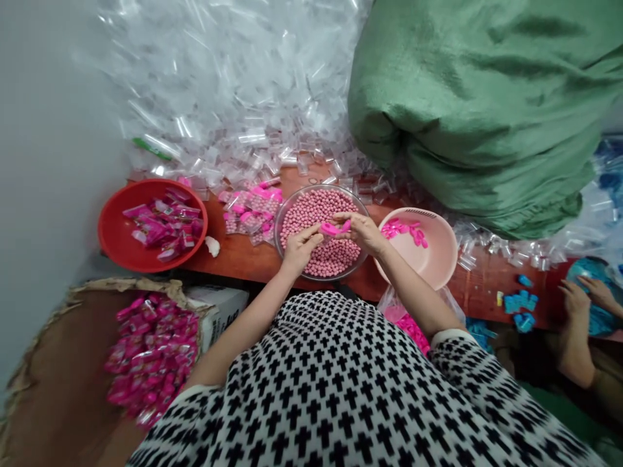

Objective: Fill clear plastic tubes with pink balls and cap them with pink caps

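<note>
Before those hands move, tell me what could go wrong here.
The pink piece, held between the left hand and right hand, could slip and drop among the pink beads below.
The clear bowl sits near the table's front edge, so a bump might spill beads.
The right forearm crosses the pale basin's rim in view and might knock it.

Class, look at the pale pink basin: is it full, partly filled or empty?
Partly filled: the basin holds pink pieces towards one side, and its pale floor shows beside them.
</note>
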Tool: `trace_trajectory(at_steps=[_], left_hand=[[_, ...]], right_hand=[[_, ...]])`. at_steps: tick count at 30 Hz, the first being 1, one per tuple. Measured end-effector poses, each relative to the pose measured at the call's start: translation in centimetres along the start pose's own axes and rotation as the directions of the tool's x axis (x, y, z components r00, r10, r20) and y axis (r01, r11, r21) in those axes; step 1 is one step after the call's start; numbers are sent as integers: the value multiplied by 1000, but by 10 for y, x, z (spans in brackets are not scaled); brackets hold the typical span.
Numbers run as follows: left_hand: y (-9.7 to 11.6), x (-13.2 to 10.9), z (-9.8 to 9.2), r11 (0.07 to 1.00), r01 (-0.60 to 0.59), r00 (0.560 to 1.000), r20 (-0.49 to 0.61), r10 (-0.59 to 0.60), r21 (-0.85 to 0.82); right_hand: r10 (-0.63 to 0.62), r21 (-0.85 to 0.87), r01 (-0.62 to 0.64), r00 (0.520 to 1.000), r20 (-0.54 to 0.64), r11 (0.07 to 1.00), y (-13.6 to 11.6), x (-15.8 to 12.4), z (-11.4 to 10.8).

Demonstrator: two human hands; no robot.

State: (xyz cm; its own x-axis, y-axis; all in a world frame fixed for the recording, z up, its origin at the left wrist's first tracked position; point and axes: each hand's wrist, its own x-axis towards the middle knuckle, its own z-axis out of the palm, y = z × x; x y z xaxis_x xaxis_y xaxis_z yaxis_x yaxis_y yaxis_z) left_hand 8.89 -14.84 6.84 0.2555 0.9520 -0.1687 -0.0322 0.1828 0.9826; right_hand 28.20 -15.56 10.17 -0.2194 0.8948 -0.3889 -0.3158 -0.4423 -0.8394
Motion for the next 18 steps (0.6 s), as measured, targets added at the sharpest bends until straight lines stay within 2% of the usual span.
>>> trace_trajectory(at_steps=[2, 4, 6, 8, 13, 16, 18], left_hand=[[0, 0, -1, 990, -78, 997, 19, 77, 121], [1, 0, -2, 973, -135, 991, 17, 134, 190], [0, 0, -3, 961, -153, 988, 14, 154, 230], [-1, 0, -5, 953, -159, 987, 20, 159, 257], [-3, 3, -5, 924, -199, 979, 18, 204, 326], [-2, 9, -6, 913, -204, 978, 40, 204, 354], [-1, 14, -9, 921, -177, 984, 46, 172, 347]], right_hand=[[110, 12, -111, 993, 48, 994, 0, 0, 4], [247, 62, -255, 963, 112, 965, 1, 0, 9], [311, 141, -330, 940, 142, 933, 5, 0, 15], [298, 213, -319, 947, 122, 924, 10, 3, 22], [267, 301, -249, 963, -22, 921, 23, 13, 42], [292, 242, -280, 956, -13, 929, 20, 19, 43], [300, 138, -302, 953, 35, 943, 12, 25, 30]])
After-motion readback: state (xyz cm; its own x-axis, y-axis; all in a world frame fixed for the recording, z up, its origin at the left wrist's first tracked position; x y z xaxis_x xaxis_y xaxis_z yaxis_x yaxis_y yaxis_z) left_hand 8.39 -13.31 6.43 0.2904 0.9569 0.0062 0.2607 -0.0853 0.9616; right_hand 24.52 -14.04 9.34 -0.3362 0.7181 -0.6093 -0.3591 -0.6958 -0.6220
